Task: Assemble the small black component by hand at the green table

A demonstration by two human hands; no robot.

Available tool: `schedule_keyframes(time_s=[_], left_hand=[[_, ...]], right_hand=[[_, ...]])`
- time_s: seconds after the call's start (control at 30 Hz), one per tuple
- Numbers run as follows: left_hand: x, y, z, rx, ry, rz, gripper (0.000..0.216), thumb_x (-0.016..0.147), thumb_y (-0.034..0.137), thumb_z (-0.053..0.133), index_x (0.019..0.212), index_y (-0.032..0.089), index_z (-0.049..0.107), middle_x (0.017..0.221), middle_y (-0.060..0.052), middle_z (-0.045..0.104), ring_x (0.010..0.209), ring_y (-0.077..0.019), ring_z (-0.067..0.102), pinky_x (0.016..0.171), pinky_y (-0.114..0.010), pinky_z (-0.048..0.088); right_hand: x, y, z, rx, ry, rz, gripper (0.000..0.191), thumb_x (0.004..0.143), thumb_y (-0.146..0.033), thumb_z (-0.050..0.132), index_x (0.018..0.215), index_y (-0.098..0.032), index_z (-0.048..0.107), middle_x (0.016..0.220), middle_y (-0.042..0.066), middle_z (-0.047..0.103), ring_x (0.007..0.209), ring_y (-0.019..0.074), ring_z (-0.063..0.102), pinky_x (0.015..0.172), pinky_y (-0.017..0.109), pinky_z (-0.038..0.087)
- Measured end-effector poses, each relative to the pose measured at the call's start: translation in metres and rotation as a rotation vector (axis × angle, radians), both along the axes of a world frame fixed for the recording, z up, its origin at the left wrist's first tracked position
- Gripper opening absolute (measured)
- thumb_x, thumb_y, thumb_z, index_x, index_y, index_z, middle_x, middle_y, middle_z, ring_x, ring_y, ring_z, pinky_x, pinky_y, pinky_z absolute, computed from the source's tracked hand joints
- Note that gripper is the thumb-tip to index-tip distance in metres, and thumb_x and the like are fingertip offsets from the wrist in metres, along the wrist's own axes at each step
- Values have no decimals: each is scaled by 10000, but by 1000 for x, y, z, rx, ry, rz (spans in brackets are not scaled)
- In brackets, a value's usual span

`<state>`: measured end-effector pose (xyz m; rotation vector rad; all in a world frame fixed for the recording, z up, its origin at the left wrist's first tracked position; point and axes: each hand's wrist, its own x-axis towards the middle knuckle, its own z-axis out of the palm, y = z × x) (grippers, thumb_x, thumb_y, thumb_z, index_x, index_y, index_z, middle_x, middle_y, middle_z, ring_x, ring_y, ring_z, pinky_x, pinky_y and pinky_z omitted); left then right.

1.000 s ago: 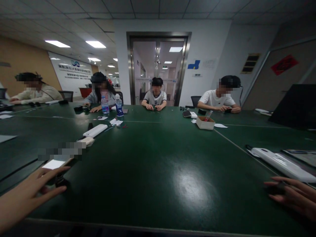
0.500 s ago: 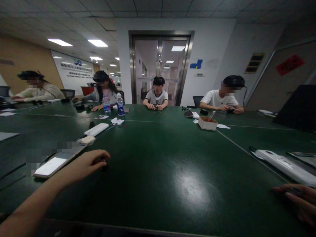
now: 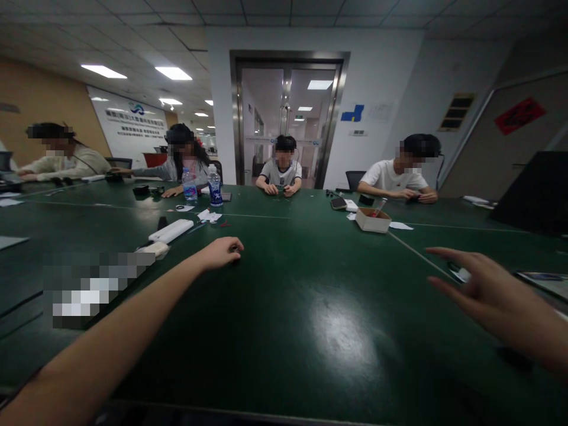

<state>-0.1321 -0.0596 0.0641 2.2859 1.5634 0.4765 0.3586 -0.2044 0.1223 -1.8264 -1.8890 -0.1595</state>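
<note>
My left hand is over the table, with the fingers bent and the tips brought together around a small dark piece. I can see only a little of this piece, so I cannot tell its exact shape or its material. It is near the middle of the table, low at the surface, under my fingertips.

My right hand is spread, with the thumb well apart from the straight index finger, and nothing is between them. Below this wrist there is a dark patch; I cannot tell if it is an object or a shadow.

The table is dark green and smooth, and it gives back the ceiling light as a soft white spot. Beside my left forearm lies a long flat slab, its surface blurred. Beyond it is a white strip, long, with rounded edges, near some thin, creased papers. Behind these stand two plastic bottles, one clear and one with a blue label. To the right is a pale box, rectangular and without lid, holding a slim clear stick.
</note>
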Motion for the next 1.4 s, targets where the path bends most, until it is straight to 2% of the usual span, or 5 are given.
schedule_keyframes(time_s=[0.2, 0.47, 0.87, 1.07, 1.4], left_hand=[[80, 45, -15, 115, -121, 27, 201, 727, 214, 597, 917, 188, 657, 954, -80, 639, 872, -202, 591, 786, -288, 445], [142, 63, -41, 180, -410, 228, 191, 807, 195, 537, 972, 157, 626, 1034, -130, 617, 947, -209, 573, 852, -321, 424], [150, 59, -49, 175, -614, 346, 236, 842, 185, 493, 1066, 156, 558, 1077, -136, 617, 1000, -208, 568, 875, -332, 414], [144, 69, -59, 79, -949, 362, 245, 823, 159, 526, 1068, 157, 548, 936, -66, 641, 727, -111, 588, 739, -253, 470], [135, 67, -55, -204, -1225, 160, 107, 816, 105, 548, 895, 107, 620, 777, -52, 641, 626, -66, 596, 670, -213, 502]], right_hand=[[-128, 95, -12, -515, 299, 434, 240, 794, -305, 609, 1003, -189, 624, 959, 66, 649, 578, 98, 593, 516, 212, 480], [-187, 196, -76, -735, 897, 321, 409, 792, -216, 670, 1155, -133, 500, 564, -22, 567, 413, 110, 582, 402, 201, 496], [-217, 207, -98, -614, 1126, 433, 154, 841, -33, 541, 981, -89, 570, 525, -1, 597, 451, 78, 590, 480, 162, 532], [-215, 206, -100, -632, 1160, 534, 112, 829, -86, 594, 936, -117, 580, 609, 12, 646, 463, 67, 591, 473, 150, 526], [-208, 202, -102, -521, 1340, 506, 202, 798, -21, 599, 975, -108, 556, 690, 32, 651, 517, 89, 628, 528, 189, 552]])
